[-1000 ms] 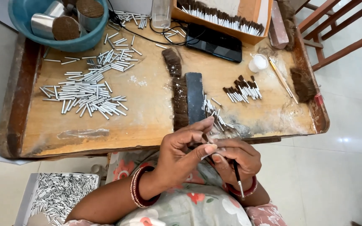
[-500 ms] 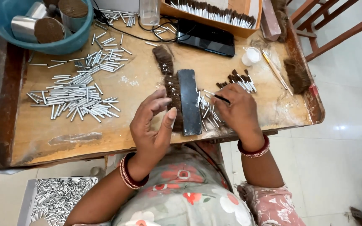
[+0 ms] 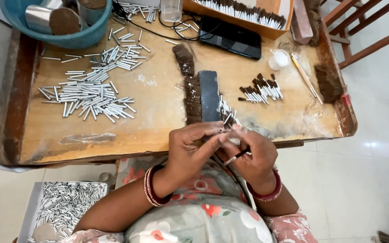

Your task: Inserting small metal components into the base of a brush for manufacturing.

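Both hands back together at the near table edge; half a second ago the right hand [image 3: 253,155] was reaching out to the tubes by the dark block. Right grip now pinches a small tipped brush [image 3: 236,157], lying across its fingers. Left hand [image 3: 192,146] pinches a tiny metal tube [image 3: 223,130] at its fingertips, touching the right fingertips. Just beyond the grip: dark flat block [image 3: 209,95] with a bristle strip [image 3: 193,96] at its left. Farther left, loose pile of metal tubes [image 3: 88,94]. Farther right, small heap of finished brushes [image 3: 262,91]. Wooden table [image 3: 158,121] under everything.
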